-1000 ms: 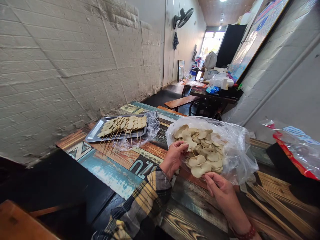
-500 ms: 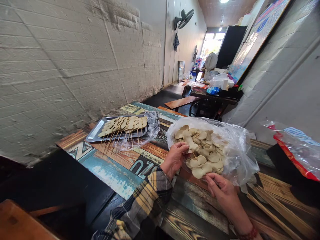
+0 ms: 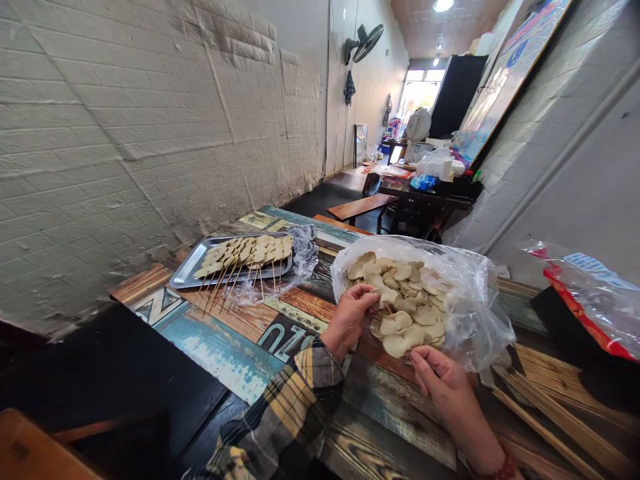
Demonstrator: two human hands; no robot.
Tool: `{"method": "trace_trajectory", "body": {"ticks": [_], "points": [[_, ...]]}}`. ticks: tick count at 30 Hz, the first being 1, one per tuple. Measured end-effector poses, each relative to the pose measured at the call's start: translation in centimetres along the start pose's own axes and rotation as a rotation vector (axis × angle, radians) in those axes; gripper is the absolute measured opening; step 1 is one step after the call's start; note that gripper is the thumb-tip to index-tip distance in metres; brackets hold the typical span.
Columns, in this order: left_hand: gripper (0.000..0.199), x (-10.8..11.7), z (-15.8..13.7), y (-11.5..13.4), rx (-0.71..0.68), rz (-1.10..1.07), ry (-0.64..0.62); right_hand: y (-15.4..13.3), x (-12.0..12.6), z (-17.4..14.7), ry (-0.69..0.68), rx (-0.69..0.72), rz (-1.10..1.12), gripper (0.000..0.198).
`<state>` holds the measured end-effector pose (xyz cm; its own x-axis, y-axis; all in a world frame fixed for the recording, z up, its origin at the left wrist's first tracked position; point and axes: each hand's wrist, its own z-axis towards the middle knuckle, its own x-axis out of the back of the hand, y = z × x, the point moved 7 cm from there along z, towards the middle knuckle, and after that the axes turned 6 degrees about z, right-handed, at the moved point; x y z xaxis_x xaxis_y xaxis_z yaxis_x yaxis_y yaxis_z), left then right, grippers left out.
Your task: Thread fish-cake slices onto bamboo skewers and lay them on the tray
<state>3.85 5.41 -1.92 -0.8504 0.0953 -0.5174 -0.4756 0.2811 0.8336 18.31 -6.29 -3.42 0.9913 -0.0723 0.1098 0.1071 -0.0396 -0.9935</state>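
My left hand (image 3: 351,317) is closed in a pinch at the left front of a clear plastic bag (image 3: 475,327); what its fingertips hold is hidden. Near them a short piece of thin wooden skewer (image 3: 390,309) shows among pale beige flat slices (image 3: 415,293) heaped in the bag. With thumb and forefinger my right hand (image 3: 440,377) pinches the lower edge of a rounded slice (image 3: 399,343) at the front of the heap. Another slice (image 3: 395,323) overlaps it just behind.
On the left, a metal tray (image 3: 185,272) bears rows of skewered slices (image 3: 245,253), their sticks jutting over its front edge. Crumpled plastic (image 3: 303,250) lies beside it. Wooden sticks (image 3: 555,413) and a red-edged clear package (image 3: 590,320) are at right on the patterned table (image 3: 215,347).
Both hands keep nearly the same pinched positions at the slices. The whole view has shifted slightly, with the scene a little further left.
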Motion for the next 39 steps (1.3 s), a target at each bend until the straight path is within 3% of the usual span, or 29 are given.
{"method": "trace_trajectory", "body": {"ticks": [24, 32, 39], "points": [[0.016, -0.4, -0.5, 1.7, -0.166, 0.283, -0.026, -0.3, 0.2, 0.1, 0.007, -0.021, 0.031, 0.039], [0.018, -0.8, -0.8, 1.5, -0.146, 0.303, -0.052, 0.1, 0.3, 0.3, 0.016, -0.019, 0.044, 0.037], [0.029, -1.5, -0.6, 0.3, -0.032, 0.177, -0.16, 0.1, 0.3, 0.4, 0.029, -0.017, 0.132, 0.036]]}}
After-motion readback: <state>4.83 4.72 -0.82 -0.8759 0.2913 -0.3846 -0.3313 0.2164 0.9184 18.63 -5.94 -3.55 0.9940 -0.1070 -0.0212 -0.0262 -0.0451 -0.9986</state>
